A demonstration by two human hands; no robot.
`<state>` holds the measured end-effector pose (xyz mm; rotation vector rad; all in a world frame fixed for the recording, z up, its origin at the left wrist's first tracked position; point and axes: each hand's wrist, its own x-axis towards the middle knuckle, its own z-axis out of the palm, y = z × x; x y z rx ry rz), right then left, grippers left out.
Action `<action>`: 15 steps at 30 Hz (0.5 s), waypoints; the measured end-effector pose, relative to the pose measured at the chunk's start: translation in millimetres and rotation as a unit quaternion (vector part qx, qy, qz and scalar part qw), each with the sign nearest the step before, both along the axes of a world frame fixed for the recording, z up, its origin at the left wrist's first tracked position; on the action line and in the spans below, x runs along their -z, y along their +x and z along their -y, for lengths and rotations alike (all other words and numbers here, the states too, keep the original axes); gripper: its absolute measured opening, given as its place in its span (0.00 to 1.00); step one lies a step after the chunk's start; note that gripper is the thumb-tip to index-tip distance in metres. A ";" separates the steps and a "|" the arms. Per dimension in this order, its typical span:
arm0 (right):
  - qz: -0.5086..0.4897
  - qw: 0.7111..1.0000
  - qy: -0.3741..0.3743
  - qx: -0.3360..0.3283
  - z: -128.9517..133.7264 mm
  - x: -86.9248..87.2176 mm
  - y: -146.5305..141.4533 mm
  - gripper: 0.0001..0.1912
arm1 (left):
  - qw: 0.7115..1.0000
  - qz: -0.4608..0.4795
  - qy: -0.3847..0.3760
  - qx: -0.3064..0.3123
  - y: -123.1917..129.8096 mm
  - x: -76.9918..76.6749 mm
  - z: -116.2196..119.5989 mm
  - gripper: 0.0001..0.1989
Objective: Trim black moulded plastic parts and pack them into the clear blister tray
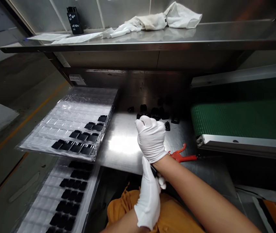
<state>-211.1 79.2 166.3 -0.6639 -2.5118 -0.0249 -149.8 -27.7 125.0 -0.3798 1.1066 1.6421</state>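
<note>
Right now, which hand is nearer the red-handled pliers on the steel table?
Right hand: nearer, up and to the left of the red-handled pliers, not touching them. Left hand: farther away, lower in view and further left of them.

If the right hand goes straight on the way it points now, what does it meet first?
The right hand would probably meet the small black parts first, though depth is unclear.

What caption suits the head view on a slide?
Gloved left hand and right hand meet above a steel table beside plastic trays.
</note>
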 end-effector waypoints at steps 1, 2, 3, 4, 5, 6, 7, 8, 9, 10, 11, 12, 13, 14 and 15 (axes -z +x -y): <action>0.000 1.000 0.002 0.001 -6.2 2.7 3.6 0.10 | 1.000 -0.026 0.003 -0.008 0.6 -4.5 -0.1 0.33; -0.015 1.000 0.002 0.000 -13.0 4.2 8.4 0.10 | 0.999 -0.049 0.014 -0.012 0.3 -9.1 0.4 0.32; -0.048 0.999 -0.004 0.000 -20.0 4.4 14.3 0.10 | 0.997 -0.064 0.032 -0.013 -1.1 -13.8 1.6 0.32; -0.100 0.995 -0.023 0.005 -26.7 3.3 21.2 0.11 | 0.996 -0.069 0.059 -0.008 -3.5 -18.3 3.4 0.31; -0.163 0.985 -0.061 0.014 -32.5 1.3 29.0 0.11 | 0.994 -0.067 0.085 -0.006 -6.6 -22.6 5.6 0.31; -0.224 0.967 -0.122 0.029 -37.0 -1.5 37.4 0.10 | 0.992 -0.059 0.111 -0.006 -10.0 -26.4 8.2 0.32; -0.269 0.940 -0.203 0.044 -39.8 -4.5 46.4 0.09 | 0.990 -0.047 0.136 -0.008 -13.4 -29.4 10.6 0.32; -0.286 0.908 -0.300 0.057 -40.4 -7.4 55.5 0.09 | 0.986 -0.034 0.163 -0.009 -16.3 -31.6 12.8 0.33; -0.276 0.872 -0.398 0.064 -38.7 -10.1 64.7 0.11 | 0.982 -0.022 0.188 -0.013 -18.7 -32.9 14.4 0.34; -0.250 0.837 -0.483 0.065 -34.7 -12.5 73.4 0.14 | 0.978 -0.012 0.209 -0.018 -20.5 -33.2 15.4 0.35; -0.219 0.804 -0.550 0.059 -28.6 -14.6 81.4 0.16 | 0.974 -0.005 0.226 -0.022 -21.6 -32.7 16.0 0.35; -0.195 0.776 -0.599 0.048 -20.5 -16.3 88.4 0.18 | 0.971 0.001 0.238 -0.023 -22.3 -31.5 16.3 0.36; -0.175 0.749 -0.638 0.033 -11.0 -17.8 94.0 0.20 | 0.969 0.004 0.245 -0.018 -22.9 -29.8 16.8 0.37; -0.157 0.719 -0.677 0.019 -0.5 -19.0 98.2 0.22 | 0.971 -0.001 0.241 -0.008 -23.4 -27.9 17.8 0.38; -0.139 0.684 -0.716 0.006 10.5 -19.7 100.8 0.24 | 0.974 -0.010 0.225 0.006 -24.1 -26.1 19.5 0.40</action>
